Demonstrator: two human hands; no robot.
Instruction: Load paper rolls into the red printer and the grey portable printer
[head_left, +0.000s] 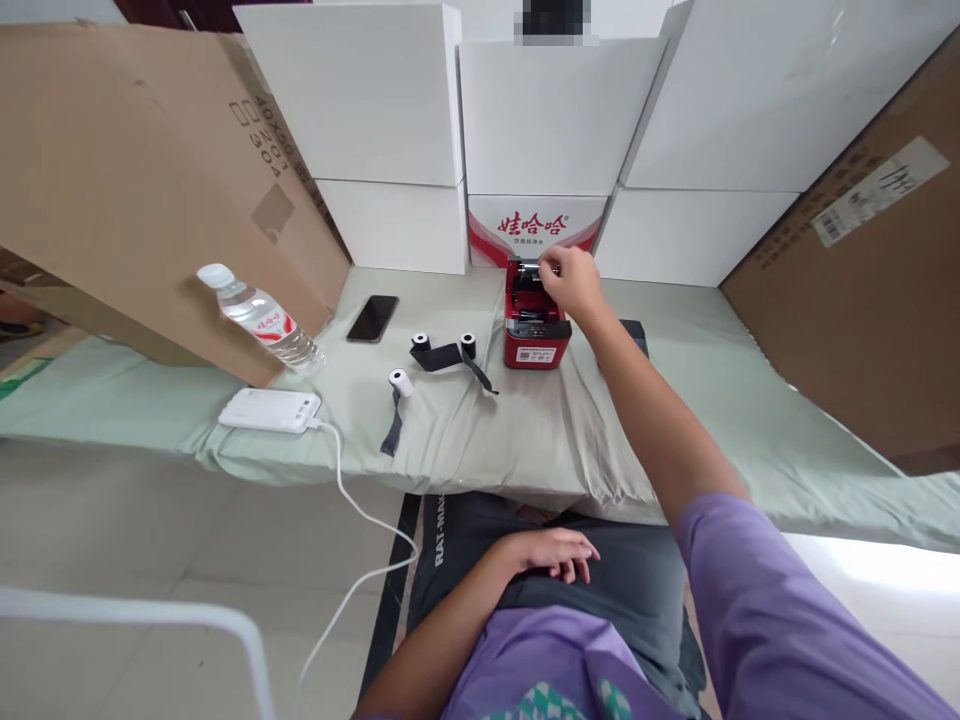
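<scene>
A small red printer (537, 352) stands open on the cloth, with dark, shiny rollers inside. My right hand (570, 281) reaches over its back right side, fingers curled together at the end of the rear roller (529, 270); what they pinch is hidden. My left hand (556, 553) lies on my lap, fingers loosely stretched out, with nothing in it. Left of the printer, two small dark rolls (444, 356) are joined by a black ribbon. A white roll (402, 382) with a dark tail lies nearer to me.
A black phone (373, 318), a tilted water bottle (262, 318) and a white power bank (270, 410) with a trailing cable (360, 510) are on the left. White boxes (375, 100) line the back. Cardboard boxes flank both sides (150, 170). A dark object (636, 334) sits behind my right forearm.
</scene>
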